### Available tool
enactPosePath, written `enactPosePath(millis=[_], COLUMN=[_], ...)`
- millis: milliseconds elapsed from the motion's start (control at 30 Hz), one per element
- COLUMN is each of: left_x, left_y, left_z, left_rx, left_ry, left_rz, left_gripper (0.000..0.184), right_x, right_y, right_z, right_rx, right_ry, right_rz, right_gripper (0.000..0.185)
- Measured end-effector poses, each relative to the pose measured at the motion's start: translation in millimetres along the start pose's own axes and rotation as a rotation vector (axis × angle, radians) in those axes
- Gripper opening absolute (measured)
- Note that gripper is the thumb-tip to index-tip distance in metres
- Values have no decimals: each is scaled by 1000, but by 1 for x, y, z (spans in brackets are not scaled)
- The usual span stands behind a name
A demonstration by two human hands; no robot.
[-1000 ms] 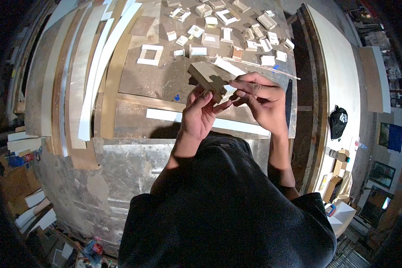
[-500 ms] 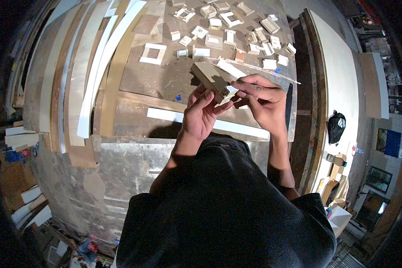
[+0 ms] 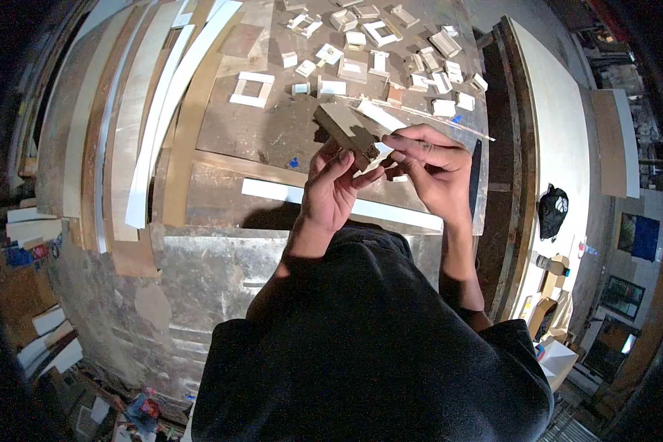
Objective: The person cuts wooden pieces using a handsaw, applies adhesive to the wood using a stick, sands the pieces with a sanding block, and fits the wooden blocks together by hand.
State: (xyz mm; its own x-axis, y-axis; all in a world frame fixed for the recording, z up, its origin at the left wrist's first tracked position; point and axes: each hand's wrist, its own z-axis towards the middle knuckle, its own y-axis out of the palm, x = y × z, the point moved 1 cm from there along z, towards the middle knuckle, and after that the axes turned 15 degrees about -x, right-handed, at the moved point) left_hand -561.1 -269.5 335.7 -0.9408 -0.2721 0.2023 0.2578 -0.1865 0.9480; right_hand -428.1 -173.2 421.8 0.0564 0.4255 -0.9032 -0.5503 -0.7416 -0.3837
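The left hand (image 3: 330,190) grips one wooden block (image 3: 342,124), held tilted. The right hand (image 3: 438,166) forms a near-closed pinch beside the block's lower end; its contents cannot be determined. One long white strip (image 3: 272,190) lies bodyward of the grip.

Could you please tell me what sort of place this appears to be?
Probably a woodworking shop: long boards lie along the left of the worktable, small wooden pieces are scattered over its far part, and the left hand holds a wooden block.
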Motion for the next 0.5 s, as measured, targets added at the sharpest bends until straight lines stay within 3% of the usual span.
enactPosePath(millis=[233,300,500], left_x=[0,0,-1], left_y=[-2,0,2], left_z=[0,0,-1], left_rx=[-5,-1,0], left_ry=[9,3,9], left_rz=[-4,9,17], left_gripper=[35,35,36], right_x=[-3,-2,1], right_y=[0,0,1], right_z=[0,0,-1], right_rx=[-7,-2,0], right_ry=[47,-5,23], right_rz=[42,-25,22], right_gripper=[26,37,38])
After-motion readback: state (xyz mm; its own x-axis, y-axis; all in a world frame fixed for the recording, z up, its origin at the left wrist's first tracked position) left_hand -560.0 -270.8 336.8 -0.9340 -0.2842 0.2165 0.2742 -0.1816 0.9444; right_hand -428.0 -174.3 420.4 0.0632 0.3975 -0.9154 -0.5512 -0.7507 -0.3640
